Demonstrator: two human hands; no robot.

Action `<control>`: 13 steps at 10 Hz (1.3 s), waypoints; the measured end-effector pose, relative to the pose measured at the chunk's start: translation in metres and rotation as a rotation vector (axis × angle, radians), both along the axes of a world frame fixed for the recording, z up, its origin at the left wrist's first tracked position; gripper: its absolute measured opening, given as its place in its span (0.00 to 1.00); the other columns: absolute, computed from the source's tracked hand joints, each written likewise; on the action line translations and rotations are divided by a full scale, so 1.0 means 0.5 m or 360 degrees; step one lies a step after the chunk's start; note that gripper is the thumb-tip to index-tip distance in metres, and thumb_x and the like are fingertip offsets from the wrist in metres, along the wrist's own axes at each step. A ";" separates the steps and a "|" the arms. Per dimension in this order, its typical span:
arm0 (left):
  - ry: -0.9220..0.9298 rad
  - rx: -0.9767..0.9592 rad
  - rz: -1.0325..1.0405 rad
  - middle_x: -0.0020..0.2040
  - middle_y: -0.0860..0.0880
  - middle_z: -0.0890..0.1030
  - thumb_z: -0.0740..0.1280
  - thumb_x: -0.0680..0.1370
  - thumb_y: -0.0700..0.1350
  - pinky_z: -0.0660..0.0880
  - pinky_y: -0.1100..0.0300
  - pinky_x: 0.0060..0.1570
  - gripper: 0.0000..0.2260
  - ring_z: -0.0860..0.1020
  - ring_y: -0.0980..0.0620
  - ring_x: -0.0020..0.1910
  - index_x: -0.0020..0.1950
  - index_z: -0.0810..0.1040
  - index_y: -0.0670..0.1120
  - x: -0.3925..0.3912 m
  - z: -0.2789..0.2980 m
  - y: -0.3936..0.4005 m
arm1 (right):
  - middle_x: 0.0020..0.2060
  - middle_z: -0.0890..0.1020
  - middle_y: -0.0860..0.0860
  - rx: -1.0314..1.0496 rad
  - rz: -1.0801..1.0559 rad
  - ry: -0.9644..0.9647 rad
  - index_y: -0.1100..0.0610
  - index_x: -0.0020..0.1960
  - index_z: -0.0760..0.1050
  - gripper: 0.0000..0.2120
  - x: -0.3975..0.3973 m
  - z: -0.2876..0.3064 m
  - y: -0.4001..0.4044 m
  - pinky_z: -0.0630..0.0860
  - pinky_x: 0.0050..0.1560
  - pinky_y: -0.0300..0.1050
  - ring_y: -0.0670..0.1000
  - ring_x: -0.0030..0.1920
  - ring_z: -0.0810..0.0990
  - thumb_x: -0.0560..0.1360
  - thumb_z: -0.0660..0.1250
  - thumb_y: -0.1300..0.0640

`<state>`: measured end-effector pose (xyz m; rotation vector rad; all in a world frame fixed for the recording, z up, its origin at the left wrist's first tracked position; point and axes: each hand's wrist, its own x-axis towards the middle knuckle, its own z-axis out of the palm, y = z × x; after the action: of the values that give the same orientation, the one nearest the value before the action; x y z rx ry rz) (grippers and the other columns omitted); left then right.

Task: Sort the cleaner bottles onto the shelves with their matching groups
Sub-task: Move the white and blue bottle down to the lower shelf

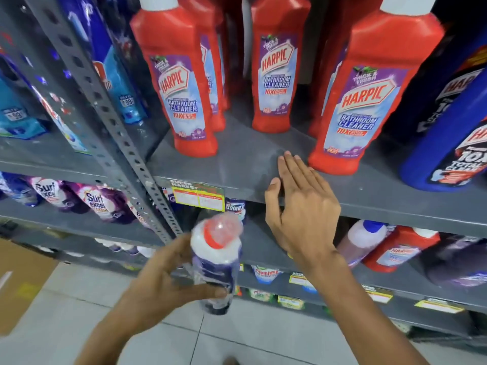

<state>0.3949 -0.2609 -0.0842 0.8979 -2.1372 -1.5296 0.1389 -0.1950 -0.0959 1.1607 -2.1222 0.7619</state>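
My left hand (168,275) grips a dark blue cleaner bottle (216,262) with a white shoulder and a red cap under clear wrap, held below the front edge of the grey shelf (247,164). My right hand (300,206) is open, flat over the shelf's front edge, fingers pointing at a bare patch between red Harpic bathroom cleaner bottles. One red bottle (184,83) stands to the left, one (274,64) behind, one (369,96) just right of my fingertips. Dark blue Harpic bottles (448,133) stand at the far right.
A perforated grey upright (110,111) divides this bay from the left one, which holds blue pouches (118,83) and purple Surf Excel packs (100,204). The shelf below carries a Domex bottle (235,208), a red Harpic bottle (400,248) and others. A cardboard box (21,283) sits on the tiled floor.
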 end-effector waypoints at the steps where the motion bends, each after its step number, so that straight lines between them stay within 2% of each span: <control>1: -0.0140 0.0025 0.0018 0.60 0.54 0.89 0.89 0.63 0.50 0.83 0.49 0.63 0.32 0.86 0.51 0.60 0.63 0.81 0.59 -0.013 -0.123 -0.018 | 0.71 0.84 0.56 -0.0003 0.0008 0.0004 0.62 0.72 0.82 0.22 0.001 0.000 0.001 0.72 0.77 0.47 0.54 0.73 0.82 0.85 0.60 0.53; 2: -0.0159 0.0035 0.0181 0.59 0.53 0.89 0.88 0.63 0.50 0.82 0.38 0.62 0.34 0.86 0.47 0.59 0.65 0.81 0.53 -0.055 -0.256 -0.058 | 0.71 0.84 0.56 -0.0006 0.0010 0.0005 0.62 0.72 0.82 0.23 0.002 0.000 0.002 0.73 0.77 0.47 0.54 0.73 0.82 0.85 0.59 0.52; 3: -0.0165 0.0091 0.0299 0.58 0.49 0.90 0.88 0.64 0.42 0.82 0.36 0.61 0.32 0.87 0.43 0.58 0.66 0.82 0.48 -0.085 -0.309 -0.093 | 0.72 0.83 0.56 0.0003 0.0004 0.0011 0.62 0.73 0.82 0.23 0.000 0.000 0.003 0.73 0.77 0.48 0.53 0.74 0.82 0.85 0.59 0.52; 4: -0.0141 0.0195 0.0383 0.58 0.40 0.90 0.87 0.65 0.39 0.82 0.34 0.63 0.30 0.87 0.35 0.60 0.65 0.82 0.40 -0.125 -0.351 -0.146 | 0.72 0.83 0.56 0.0014 0.0003 0.0010 0.62 0.73 0.81 0.23 0.000 0.000 0.002 0.73 0.77 0.48 0.53 0.75 0.81 0.86 0.58 0.52; 5: -0.0122 0.0234 0.0422 0.58 0.36 0.89 0.87 0.64 0.38 0.82 0.32 0.62 0.30 0.88 0.35 0.58 0.63 0.81 0.36 -0.146 -0.373 -0.172 | 0.72 0.83 0.56 0.0008 0.0001 0.0014 0.62 0.73 0.81 0.23 0.001 -0.001 0.002 0.73 0.77 0.48 0.53 0.75 0.81 0.86 0.58 0.52; 6: -0.0116 0.0262 0.0461 0.58 0.35 0.88 0.84 0.66 0.30 0.82 0.34 0.63 0.28 0.88 0.36 0.57 0.63 0.80 0.34 -0.171 -0.379 -0.190 | 0.72 0.83 0.56 0.0004 0.0007 0.0034 0.62 0.73 0.81 0.23 0.000 -0.002 0.001 0.74 0.77 0.48 0.53 0.75 0.81 0.86 0.58 0.53; 7: -0.0110 0.0280 0.0474 0.58 0.35 0.88 0.85 0.65 0.30 0.83 0.36 0.63 0.29 0.87 0.34 0.59 0.64 0.79 0.34 -0.183 -0.380 -0.200 | 0.71 0.83 0.56 0.0000 0.0015 0.0043 0.62 0.73 0.82 0.23 -0.001 -0.002 0.001 0.75 0.76 0.49 0.53 0.74 0.81 0.86 0.59 0.53; 11: -0.0169 0.0421 0.0389 0.63 0.39 0.88 0.83 0.69 0.32 0.82 0.43 0.67 0.30 0.86 0.40 0.63 0.69 0.78 0.38 -0.195 -0.382 -0.209 | 0.72 0.83 0.55 0.0003 -0.0007 0.0049 0.62 0.72 0.82 0.22 0.002 -0.001 0.001 0.76 0.77 0.50 0.53 0.74 0.81 0.85 0.59 0.53; 13: -0.0133 0.0481 0.0378 0.64 0.41 0.88 0.83 0.69 0.34 0.81 0.40 0.68 0.30 0.86 0.41 0.64 0.69 0.78 0.40 -0.195 -0.382 -0.219 | 0.71 0.83 0.55 0.0000 -0.0007 0.0036 0.61 0.72 0.82 0.22 0.003 0.000 0.001 0.76 0.76 0.49 0.53 0.74 0.81 0.85 0.60 0.53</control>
<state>0.2973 -0.3704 -0.2751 1.2862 -1.8001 -1.7411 0.1405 -0.1944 -0.0957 1.1588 -2.1053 0.7434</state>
